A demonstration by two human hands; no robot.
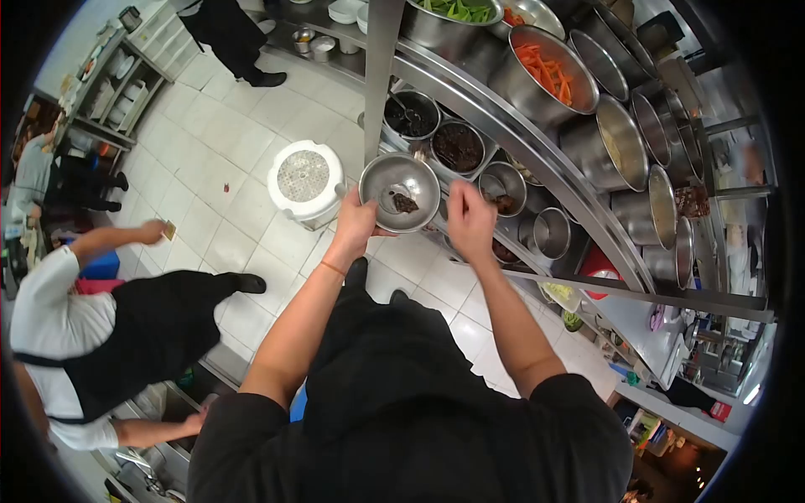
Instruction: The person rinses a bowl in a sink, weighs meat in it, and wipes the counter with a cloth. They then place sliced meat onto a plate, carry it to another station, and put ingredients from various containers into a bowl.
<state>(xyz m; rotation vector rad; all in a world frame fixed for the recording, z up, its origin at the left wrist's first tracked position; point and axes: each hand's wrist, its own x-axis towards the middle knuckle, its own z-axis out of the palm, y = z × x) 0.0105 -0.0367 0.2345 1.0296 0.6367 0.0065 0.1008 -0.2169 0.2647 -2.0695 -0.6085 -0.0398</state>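
Observation:
My left hand [356,225] is closed on the rim of a metal bowl [376,186], holding it out over the floor. A small dark clump of food [404,203] lies in the bowl. To the right of the bowl is my right hand [471,220], its fingers curled in. What it holds, if anything, I cannot make out. Close to its knuckles, a metal pot [513,180] on the shelf contains brownish food. Two pots of dark food, one a black mixture [411,117] with a spoon and one a brown mixture [458,147], stand just beyond the bowl.
A metal rack [537,126] on the right carries several bowls, including one of carrot strips [545,74]. A white plastic stool [303,174] stands on the tiled floor. At left, a person in a black apron [142,331] stretches out an arm; other people stand farther back.

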